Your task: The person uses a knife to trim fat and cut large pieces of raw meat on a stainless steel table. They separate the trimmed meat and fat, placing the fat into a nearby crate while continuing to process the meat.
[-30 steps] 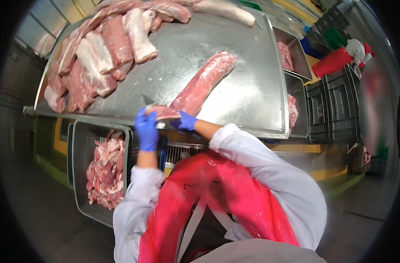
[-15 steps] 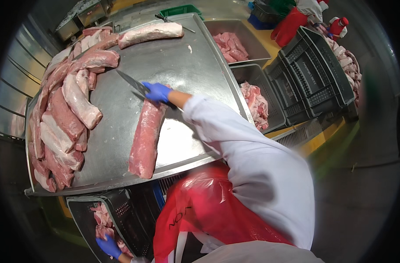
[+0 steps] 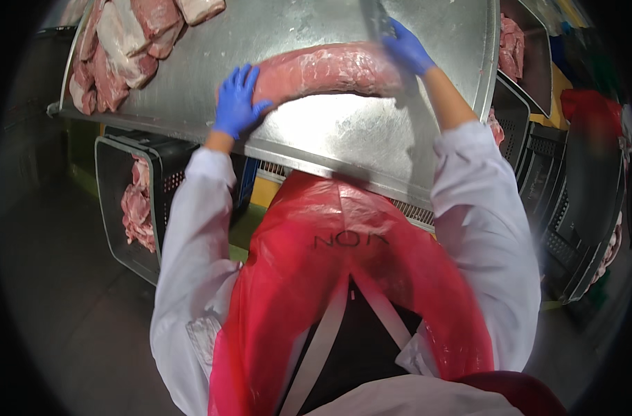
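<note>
Nearest, a red apron (image 3: 344, 277) hangs against the steel table (image 3: 330, 132). At ten o'clock below the table edge, a black crate (image 3: 115, 201) holds meat trimmings (image 3: 137, 208). On the table, the left hand (image 3: 236, 102), blue-gloved, lies with fingers spread flat on the left end of a long pork loin (image 3: 330, 69). At one o'clock the right hand (image 3: 407, 47) is clamped around a knife (image 3: 377, 17) at the loin's right end. Farther, at eleven o'clock, more loins (image 3: 122, 48) lie piled.
</note>
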`<move>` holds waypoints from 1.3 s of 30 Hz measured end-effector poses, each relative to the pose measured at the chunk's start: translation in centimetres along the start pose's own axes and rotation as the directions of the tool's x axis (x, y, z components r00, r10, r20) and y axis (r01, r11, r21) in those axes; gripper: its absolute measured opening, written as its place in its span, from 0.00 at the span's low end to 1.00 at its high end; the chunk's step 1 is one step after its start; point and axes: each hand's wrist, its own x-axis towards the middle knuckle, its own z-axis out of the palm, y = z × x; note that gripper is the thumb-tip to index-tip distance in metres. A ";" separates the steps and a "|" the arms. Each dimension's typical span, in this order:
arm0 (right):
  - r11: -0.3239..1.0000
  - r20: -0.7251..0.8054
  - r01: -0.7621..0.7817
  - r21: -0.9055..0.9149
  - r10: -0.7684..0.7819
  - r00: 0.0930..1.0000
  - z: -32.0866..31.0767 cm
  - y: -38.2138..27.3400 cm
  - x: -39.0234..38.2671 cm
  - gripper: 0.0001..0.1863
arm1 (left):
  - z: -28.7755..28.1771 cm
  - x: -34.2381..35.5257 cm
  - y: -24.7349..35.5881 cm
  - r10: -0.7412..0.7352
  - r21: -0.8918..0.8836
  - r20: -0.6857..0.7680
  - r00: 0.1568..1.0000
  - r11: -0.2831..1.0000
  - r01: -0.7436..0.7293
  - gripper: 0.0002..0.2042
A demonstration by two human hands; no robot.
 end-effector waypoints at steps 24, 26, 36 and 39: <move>0.924 0.147 0.150 -0.352 -0.104 0.984 9.7 -5.4 -11.3 0.40 | 6.2 -6.2 8.0 -0.596 -0.933 0.118 0.794 0.208 0.295 0.26; 0.924 0.213 0.112 -0.366 -0.034 0.976 9.5 -5.8 -11.2 0.39 | 5.3 -6.9 6.2 -0.590 -0.933 0.082 0.803 0.237 0.270 0.23; 0.944 0.112 -0.139 -0.299 0.179 0.977 12.3 -5.0 -21.9 0.39 | 1.5 -6.0 3.2 -0.711 -0.978 -0.160 0.685 0.209 -0.012 0.09; 0.902 0.148 -0.138 -0.410 0.215 0.965 12.9 -2.1 -29.6 0.40 | 1.3 -4.6 4.2 -0.715 -0.952 -0.189 0.674 0.302 0.054 0.06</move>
